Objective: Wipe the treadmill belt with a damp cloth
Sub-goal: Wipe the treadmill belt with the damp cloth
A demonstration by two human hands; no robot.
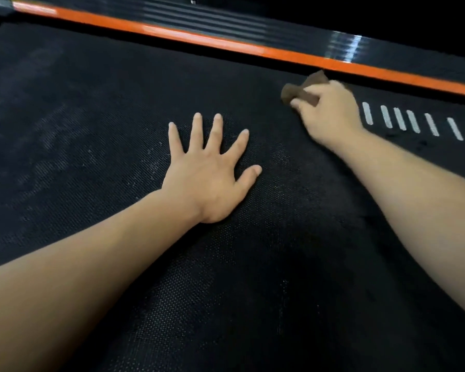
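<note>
The crumpled brown damp cloth (pixel 304 89) is clenched in the right hand (pixel 329 111) beside the orange side rail (pixel 226 42); the left hand (pixel 212 173) lies flat, fingers spread, grasping nothing; overlapping strokes are advised across the black textured treadmill belt (pixel 91 130), pressure kept even.

Your treadmill belt (pixel 253 264) is a matt black surface, rough with a fine dotted weave, and it shows pale dusty patches on its left part. The cloth (pixel 301 92) under your right hand (pixel 330 114) is brown and looks soft and crumpled, its detail blurred. The orange strip (pixel 226 42) along the belt's far edge is smooth and glossy. The side rail (pixel 279 30) beyond it is dark, ribbed and shiny, catching bright glare. The white marks (pixel 411 120) on the belt look flat and finely ridged.
</note>
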